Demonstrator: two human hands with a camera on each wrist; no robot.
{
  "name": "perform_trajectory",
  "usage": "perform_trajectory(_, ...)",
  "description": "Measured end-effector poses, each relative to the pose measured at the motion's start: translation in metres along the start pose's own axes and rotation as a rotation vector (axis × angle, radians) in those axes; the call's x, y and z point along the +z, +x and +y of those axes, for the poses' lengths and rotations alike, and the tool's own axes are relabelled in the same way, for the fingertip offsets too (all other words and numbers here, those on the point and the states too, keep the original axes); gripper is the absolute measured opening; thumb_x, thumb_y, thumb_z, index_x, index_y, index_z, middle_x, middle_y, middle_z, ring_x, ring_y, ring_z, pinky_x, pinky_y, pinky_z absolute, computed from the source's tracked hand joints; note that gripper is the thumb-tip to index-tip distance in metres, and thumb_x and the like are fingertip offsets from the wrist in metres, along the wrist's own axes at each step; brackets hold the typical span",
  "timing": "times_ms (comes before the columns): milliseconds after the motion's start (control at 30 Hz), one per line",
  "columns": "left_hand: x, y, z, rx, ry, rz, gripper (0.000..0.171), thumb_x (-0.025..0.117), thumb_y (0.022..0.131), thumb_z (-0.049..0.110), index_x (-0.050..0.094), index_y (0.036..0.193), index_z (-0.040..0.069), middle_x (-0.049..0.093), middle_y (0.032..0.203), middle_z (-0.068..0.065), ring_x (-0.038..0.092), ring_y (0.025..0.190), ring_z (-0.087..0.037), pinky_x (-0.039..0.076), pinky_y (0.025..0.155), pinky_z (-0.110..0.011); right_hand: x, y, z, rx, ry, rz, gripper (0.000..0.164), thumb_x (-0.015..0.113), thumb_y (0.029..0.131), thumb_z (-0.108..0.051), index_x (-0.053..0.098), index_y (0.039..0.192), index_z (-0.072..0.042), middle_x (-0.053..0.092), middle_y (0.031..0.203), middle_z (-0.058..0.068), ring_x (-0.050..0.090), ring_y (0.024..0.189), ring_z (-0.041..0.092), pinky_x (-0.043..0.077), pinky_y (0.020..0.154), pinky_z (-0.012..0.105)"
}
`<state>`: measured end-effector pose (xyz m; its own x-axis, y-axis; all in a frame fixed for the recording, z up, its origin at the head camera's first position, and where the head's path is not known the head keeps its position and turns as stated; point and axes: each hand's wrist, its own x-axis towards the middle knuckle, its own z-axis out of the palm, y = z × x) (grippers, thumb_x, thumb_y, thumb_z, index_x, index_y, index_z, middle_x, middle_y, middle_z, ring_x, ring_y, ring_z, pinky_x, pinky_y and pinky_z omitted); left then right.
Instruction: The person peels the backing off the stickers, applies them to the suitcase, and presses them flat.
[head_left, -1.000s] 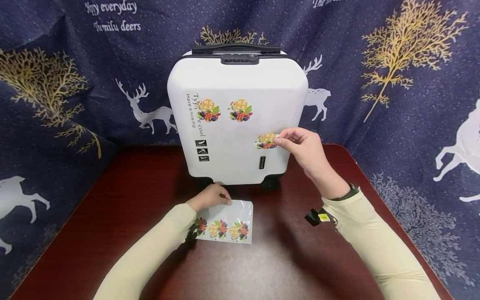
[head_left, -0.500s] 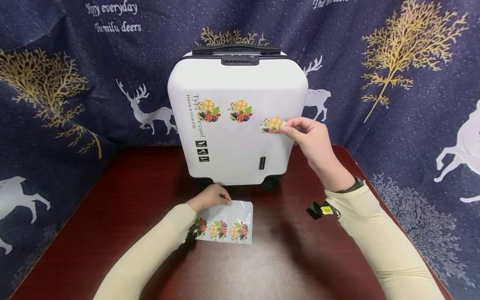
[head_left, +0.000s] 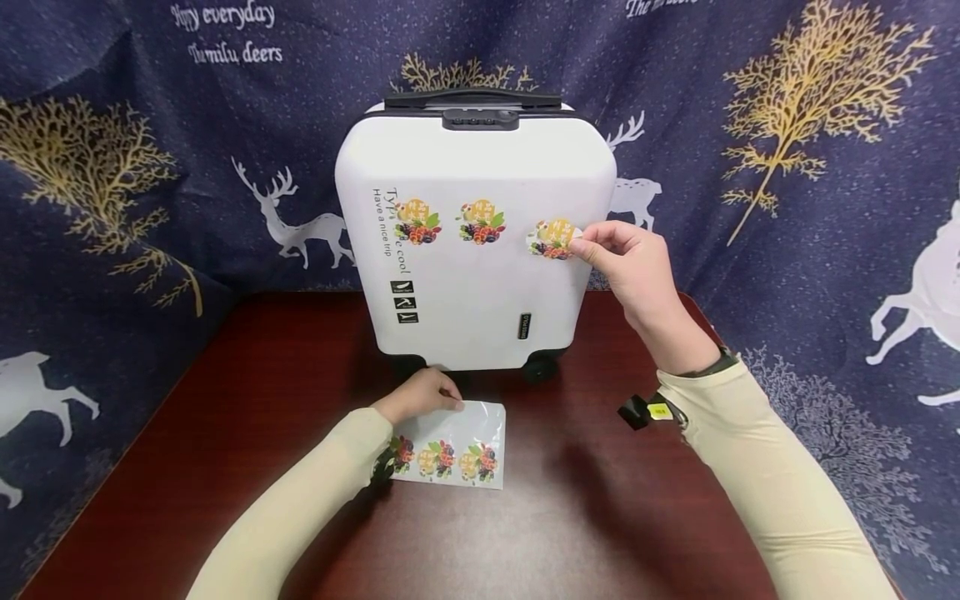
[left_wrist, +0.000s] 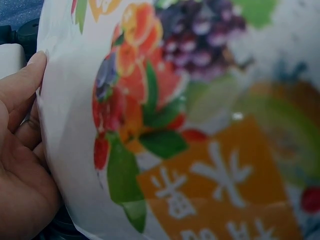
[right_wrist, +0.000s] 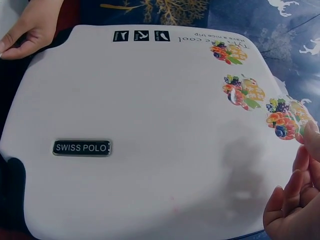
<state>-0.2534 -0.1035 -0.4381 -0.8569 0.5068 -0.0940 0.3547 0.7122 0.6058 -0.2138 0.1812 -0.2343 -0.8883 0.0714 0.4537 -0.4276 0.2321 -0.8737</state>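
Observation:
A white suitcase (head_left: pixel 480 308) stands upright, with two fruit stickers on its upper front, one on the left (head_left: pixel 417 222) and one nearer the middle (head_left: pixel 482 222). My right hand (head_left: pixel 633 271) pinches a third fruit sticker (head_left: pixel 553 238) by its right edge, in front of the suitcase's right side; whether it touches the surface I cannot tell. Below the suitcase, my left hand (head_left: pixel 422 395) holds the upper edge of a white sticker sheet (head_left: pixel 486 419) between thumb and fingers. Several fruit stickers show along the sheet's lower part, large and close in the left wrist view (left_wrist: pixel 140 100).
The dark red table (head_left: pixel 300 350) bears the suitcase on black wheels (head_left: pixel 540 368). A dark blue cloth (head_left: pixel 300 108) with deer and trees hangs behind. A SWISS POLO badge (right_wrist: pixel 82 147) and printed lettering mark the suitcase front.
My right hand has moved up and slightly right, carrying the sticker from low on the suitcase to near the height of the other two. The left hand and sheet have stayed put.

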Motion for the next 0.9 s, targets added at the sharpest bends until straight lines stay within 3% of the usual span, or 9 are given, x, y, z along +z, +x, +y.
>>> perform_trajectory(533, -0.001, 0.0, 0.0, 0.0, 0.006, 0.002, 0.011, 0.075, 0.091, 0.013, 0.081, 0.093, 0.004, 0.079, 0.093, -0.008, 0.063, 0.116, -0.033, 0.041, 0.118, -0.049, -0.002, 0.012, 0.0, -0.036, -0.038, 0.05, 0.029, 0.078, 0.089, -0.01, 0.067, 0.072, -0.031, 0.06, 0.064, -0.023, 0.051, 0.076, 0.004, 0.042, 0.069, 0.019)
perform_trajectory(700, -0.002, -0.001, 0.0, 0.005, 0.013, 0.003, 0.011, 0.075, 0.091, 0.013, 0.081, 0.093, 0.004, 0.079, 0.094, -0.009, 0.062, 0.122, -0.035, 0.041, 0.119, -0.049, -0.002, 0.016, 0.003, -0.029, -0.038, 0.057, 0.023, 0.079, 0.088, -0.01, 0.068, 0.074, -0.025, 0.06, 0.063, -0.023, 0.051, 0.074, 0.003, 0.041, 0.069, 0.018)
perform_trajectory(900, -0.003, -0.001, 0.0, -0.002, 0.009, 0.0, 0.011, 0.075, 0.092, 0.014, 0.081, 0.093, 0.005, 0.079, 0.095, -0.008, 0.063, 0.116, -0.032, 0.044, 0.115, -0.048, -0.002, 0.018, 0.004, -0.016, -0.054, 0.055, 0.014, 0.08, 0.088, -0.011, 0.07, 0.08, -0.016, 0.061, 0.064, -0.024, 0.051, 0.074, 0.003, 0.042, 0.069, 0.018)
